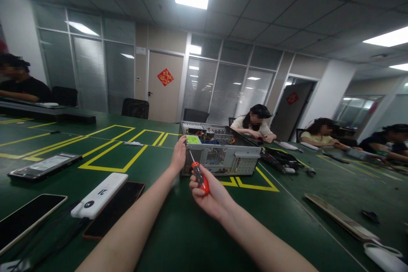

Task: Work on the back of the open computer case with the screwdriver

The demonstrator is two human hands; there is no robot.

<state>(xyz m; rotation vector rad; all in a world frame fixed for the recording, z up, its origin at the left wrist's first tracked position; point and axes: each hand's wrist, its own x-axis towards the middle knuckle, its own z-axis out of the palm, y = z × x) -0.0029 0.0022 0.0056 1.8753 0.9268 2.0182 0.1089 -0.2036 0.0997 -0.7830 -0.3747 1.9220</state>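
Observation:
An open desktop computer case [223, 155] lies on its side on the green table [178, 229], its rear panel facing me. My left hand [179, 154] rests against the case's left rear corner, fingers curled on the edge. My right hand [208, 195] is closed round the red and black handle of a screwdriver [199, 175], whose shaft points up and left at the rear panel near a green label [193, 139]. Wires and boards show inside the case.
Phones [44, 165] and a white power bank [99, 194] lie at the left on the table. Yellow tape lines [111, 155] mark boxes on it. A metal panel [341, 216] lies at the right. Several people sit at the far side and left, working on other parts.

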